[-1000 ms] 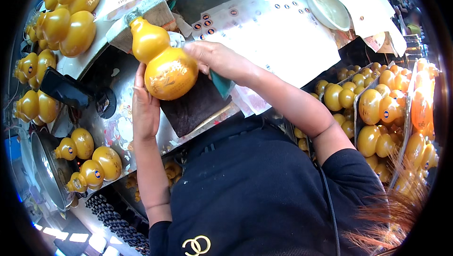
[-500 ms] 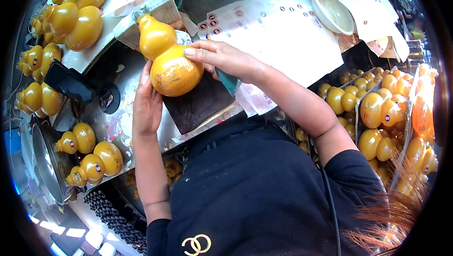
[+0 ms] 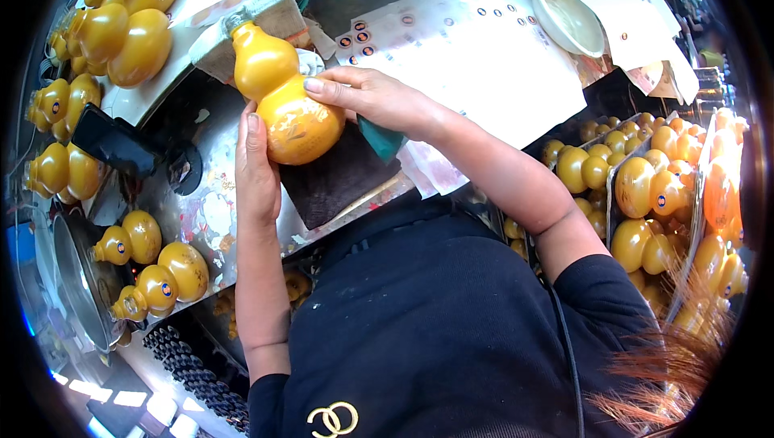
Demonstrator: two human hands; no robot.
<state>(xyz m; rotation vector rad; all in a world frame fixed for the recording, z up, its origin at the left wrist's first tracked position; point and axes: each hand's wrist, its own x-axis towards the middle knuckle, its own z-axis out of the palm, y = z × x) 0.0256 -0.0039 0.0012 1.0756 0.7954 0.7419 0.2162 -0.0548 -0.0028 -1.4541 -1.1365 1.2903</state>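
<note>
A glossy yellow gourd-shaped bottle (image 3: 294, 119) with a clear neck and a shiny pattern on its lower bulb is tilted between my two hands. My left hand (image 3: 258, 160) supports the lower bulb from its left side, thumb upright against it. From the right, my right hand (image 3: 367, 98) grips the bottle, its thumb at the waist; its other fingers are partly hidden behind. A teal cloth-like piece (image 3: 380, 139) hangs below my right palm. Beneath the bottle lies a dark brown mat (image 3: 330, 188). The bottle's neck is by a folded greyish cloth (image 3: 274, 9).
Sheets of round stickers (image 3: 451, 43) cover the table, with a pale bowl (image 3: 568, 17) at the far right. A black phone-like device (image 3: 117, 139) stands on the left. More yellow gourd bottles (image 3: 141, 47) stand at left; several fill a divided crate (image 3: 637, 188) at right.
The bottle has shifted slightly left. My left hand has turned, its thumb now raised along the lower bulb. My right hand moved a little left with the bottle.
</note>
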